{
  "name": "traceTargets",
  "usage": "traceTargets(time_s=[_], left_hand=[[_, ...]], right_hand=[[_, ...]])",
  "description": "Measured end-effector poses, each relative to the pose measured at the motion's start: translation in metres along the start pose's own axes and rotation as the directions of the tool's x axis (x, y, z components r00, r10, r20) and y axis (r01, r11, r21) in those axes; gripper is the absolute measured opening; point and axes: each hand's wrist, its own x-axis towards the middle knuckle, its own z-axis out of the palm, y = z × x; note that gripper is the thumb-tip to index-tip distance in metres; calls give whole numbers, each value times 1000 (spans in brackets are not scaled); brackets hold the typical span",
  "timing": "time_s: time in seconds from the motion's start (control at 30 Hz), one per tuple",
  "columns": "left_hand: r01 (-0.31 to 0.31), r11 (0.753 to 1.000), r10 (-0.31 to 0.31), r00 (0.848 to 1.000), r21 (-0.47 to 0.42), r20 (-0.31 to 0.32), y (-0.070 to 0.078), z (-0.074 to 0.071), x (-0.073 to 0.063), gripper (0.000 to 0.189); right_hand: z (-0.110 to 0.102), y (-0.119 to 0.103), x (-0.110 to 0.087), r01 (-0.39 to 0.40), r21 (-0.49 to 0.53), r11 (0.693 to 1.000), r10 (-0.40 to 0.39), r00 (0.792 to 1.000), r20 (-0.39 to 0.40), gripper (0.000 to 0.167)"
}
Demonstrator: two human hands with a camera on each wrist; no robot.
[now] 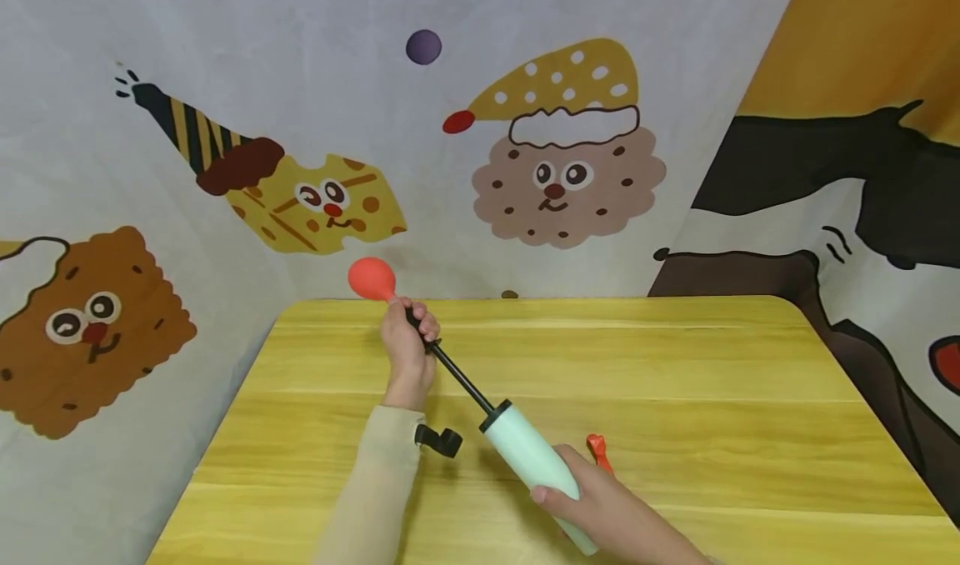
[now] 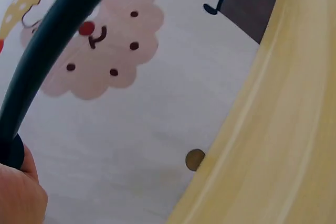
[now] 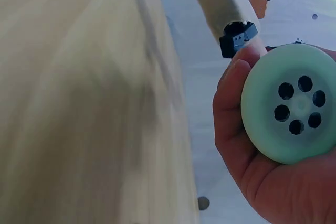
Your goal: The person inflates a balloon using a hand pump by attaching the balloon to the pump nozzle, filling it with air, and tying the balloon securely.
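A balloon pump has a mint-green barrel [image 1: 525,447] and a thin black rod [image 1: 462,378], which stands drawn out of it. My left hand [image 1: 405,348] grips the black far end of the pump. From that end a small, partly inflated red balloon [image 1: 371,278] sticks out, its neck beside my fingers. My right hand [image 1: 600,494] is wrapped round the lower barrel. In the right wrist view, the barrel's round end [image 3: 302,106] shows several dark holes, with my fingers curled about its side. The left wrist view catches the dark rod [image 2: 52,40] slanting up from my hand.
A limp red balloon [image 1: 598,448] lies on the wooden table [image 1: 675,382], just beyond my right hand and partly hidden by it. Behind the table hangs a pale cloth [image 1: 427,173] printed with cartoon biscuits. A black wrist camera [image 1: 441,442] juts from my left sleeve.
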Motion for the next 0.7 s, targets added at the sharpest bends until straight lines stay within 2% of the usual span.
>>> traceTargets(time_s=[0.1,0.2,0.37,0.5,0.63,0.7], left_hand=[[20,1000,-20,1000,-6,2,1,-5,0,31],[65,998,-65,997,4,44,-3,-4,-8,31],[85,996,-86,990,7,114,-14,2,-23,31],[120,992,-127,978,49,166,-22,5,-35,32],[146,986,-157,979,85,132,-27,2,-40,33],[134,986,-144,984,94,105,-26,1,-37,32]], right_hand=[[-1,4,-7,-26,-41,999,26,1000,11,52],[1,4,-3,4,-29,1000,-3,1000,21,53],[5,-2,17,107,-1,994,-107,994,2,57],[4,-10,39,143,20,990,-142,989,-26,57],[6,-17,54,135,68,988,-134,991,-23,58],[9,-19,57,135,80,988,-133,991,-23,58]])
